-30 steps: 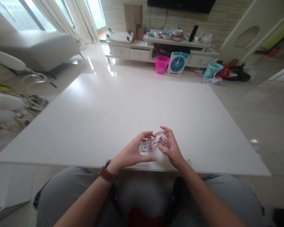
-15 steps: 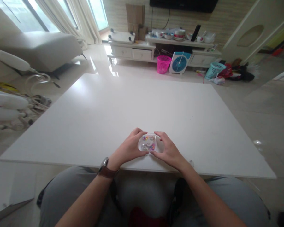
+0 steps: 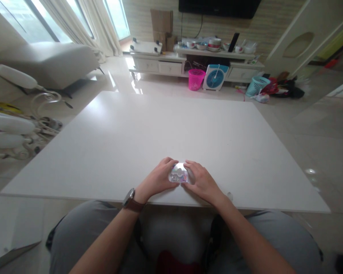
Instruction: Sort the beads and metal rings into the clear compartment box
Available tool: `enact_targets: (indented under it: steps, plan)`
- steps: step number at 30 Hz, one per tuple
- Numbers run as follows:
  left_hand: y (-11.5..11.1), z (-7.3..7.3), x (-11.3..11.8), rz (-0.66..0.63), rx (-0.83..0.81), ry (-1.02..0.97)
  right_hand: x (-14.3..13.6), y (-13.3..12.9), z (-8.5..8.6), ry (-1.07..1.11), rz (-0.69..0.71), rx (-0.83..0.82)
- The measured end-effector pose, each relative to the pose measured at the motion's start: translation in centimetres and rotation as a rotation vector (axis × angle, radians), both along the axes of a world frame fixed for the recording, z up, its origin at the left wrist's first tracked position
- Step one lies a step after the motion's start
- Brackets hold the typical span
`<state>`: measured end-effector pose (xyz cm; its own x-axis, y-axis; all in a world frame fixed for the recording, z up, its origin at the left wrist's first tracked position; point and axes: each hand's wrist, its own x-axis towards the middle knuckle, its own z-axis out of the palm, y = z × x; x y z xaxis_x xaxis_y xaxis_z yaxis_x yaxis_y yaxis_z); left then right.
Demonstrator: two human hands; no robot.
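Observation:
Near the front edge of the white table, a small clear plastic box with colourful bits inside sits between my hands. My left hand grips its left side, fingers at the far edge and thumb at the near edge. On the opposite side, my right hand holds it the same way, with some fingers over the far right corner. Bright glare covers the far part of the box, so its contents there are hard to make out. A watch with a brown strap is on my left wrist.
A small round clear piece lies by the table's front edge, beside my right forearm. Beyond the table stand a pink basket, a blue fan and a white cabinet. White-padded equipment is at the left.
My right fingers have come inward over the box's far right corner, and both hands sit slightly closer around it. Glare has appeared on its far part, where colourful bits showed before.

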<state>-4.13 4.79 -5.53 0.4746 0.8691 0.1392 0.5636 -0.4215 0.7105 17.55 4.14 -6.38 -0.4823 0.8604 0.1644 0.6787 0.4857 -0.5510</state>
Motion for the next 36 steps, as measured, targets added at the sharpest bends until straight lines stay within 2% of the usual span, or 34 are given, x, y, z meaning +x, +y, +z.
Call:
enact_targets:
  steps: [21,30,36]
  plan:
    - [0.13,-0.54,-0.13,0.043,-0.066,-0.016,0.15,0.00,0.34,0.000,0.032,-0.080]
    - [0.23,-0.19,0.08,0.033,-0.014,0.017,0.05,0.41,1.00,-0.058,0.018,-0.061]
    - [-0.07,0.01,0.34,0.033,0.034,0.046,0.10,0.55,0.63,0.006,0.021,-0.083]
